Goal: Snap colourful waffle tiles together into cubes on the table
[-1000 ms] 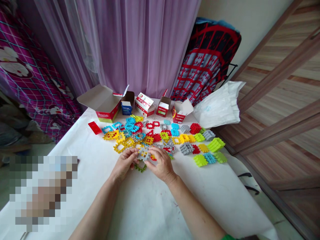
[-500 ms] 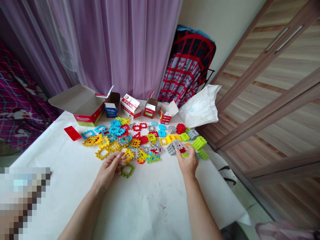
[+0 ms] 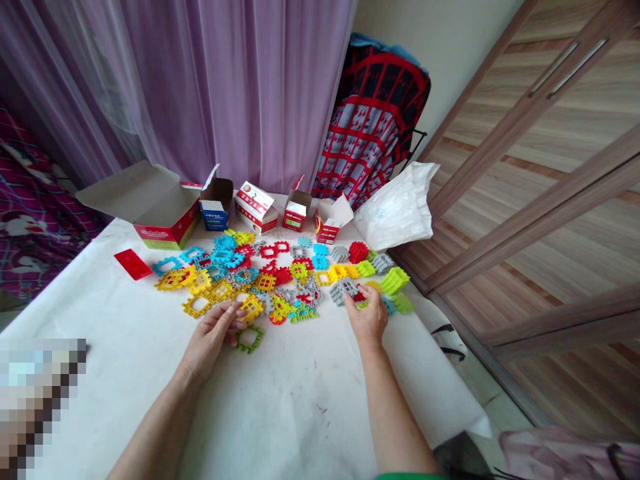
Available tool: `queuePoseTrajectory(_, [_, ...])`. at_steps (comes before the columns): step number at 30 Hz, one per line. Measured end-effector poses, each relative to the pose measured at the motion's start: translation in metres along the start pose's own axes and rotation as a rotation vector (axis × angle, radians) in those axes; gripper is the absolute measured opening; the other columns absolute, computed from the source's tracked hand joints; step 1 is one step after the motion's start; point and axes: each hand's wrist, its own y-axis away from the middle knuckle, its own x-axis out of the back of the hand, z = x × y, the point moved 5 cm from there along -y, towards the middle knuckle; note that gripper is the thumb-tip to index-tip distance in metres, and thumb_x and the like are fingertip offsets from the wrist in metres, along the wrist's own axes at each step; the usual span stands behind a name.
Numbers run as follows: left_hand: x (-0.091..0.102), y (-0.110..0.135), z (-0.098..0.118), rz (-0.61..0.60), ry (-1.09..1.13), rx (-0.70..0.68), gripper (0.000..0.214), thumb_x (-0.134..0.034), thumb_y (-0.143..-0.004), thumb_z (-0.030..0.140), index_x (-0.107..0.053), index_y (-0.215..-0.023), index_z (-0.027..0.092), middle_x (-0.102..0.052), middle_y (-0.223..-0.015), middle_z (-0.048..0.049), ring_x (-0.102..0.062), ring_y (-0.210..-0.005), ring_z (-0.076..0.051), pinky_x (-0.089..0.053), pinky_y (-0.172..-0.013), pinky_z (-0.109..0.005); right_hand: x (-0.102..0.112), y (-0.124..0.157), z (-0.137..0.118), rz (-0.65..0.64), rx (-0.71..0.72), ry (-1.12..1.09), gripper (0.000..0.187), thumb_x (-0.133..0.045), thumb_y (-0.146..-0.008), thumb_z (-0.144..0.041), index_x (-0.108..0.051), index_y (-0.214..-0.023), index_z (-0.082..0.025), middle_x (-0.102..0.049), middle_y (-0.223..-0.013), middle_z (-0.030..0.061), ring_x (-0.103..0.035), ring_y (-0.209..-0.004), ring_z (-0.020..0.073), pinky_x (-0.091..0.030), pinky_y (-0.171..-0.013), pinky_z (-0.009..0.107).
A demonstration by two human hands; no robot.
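At the tile pile [image 3: 260, 280]

My left hand [image 3: 210, 340] lay open, holding nothing, its fingertips [image 3: 235, 310] just beside a yellow tile [image 3: 251, 307] on the pile's near edge, a green tile [image 3: 249, 340] below them. My right hand [image 3: 367, 319] curled against grey tiles [image 3: 343, 291] at the pile's right end (gripping one or not, I cannot tell).

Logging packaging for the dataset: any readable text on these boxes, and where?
Nothing can be read for certain.
Too small or blurred: the print on the side of the large red-and-white carton, the white-and-red box, the blue-and-white box, the small red box and the small white-and-red box.
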Motion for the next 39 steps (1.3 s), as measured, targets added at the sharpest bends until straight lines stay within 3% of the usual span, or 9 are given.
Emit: queuePoseTrajectory(39, [-0.0007,0.0009,0.0006,-0.007,0.007,0.020,0.071,-0.080,-0.051,0.072,-0.068,-0.096,0.018,-0.074,-0.092,-0.0078,-0.065,-0.067,-0.016,-0.045,-0.047,-0.021,-0.0090,0.0073,0.0019,-0.061,0.026,0.056,0.041,-0.064,-0.080,-0.047,-0.064,-0.107,-0.016,-0.074,-0.099,0.0133,-0.066,-0.088,0.0255,-0.051,-0.082,0.038])
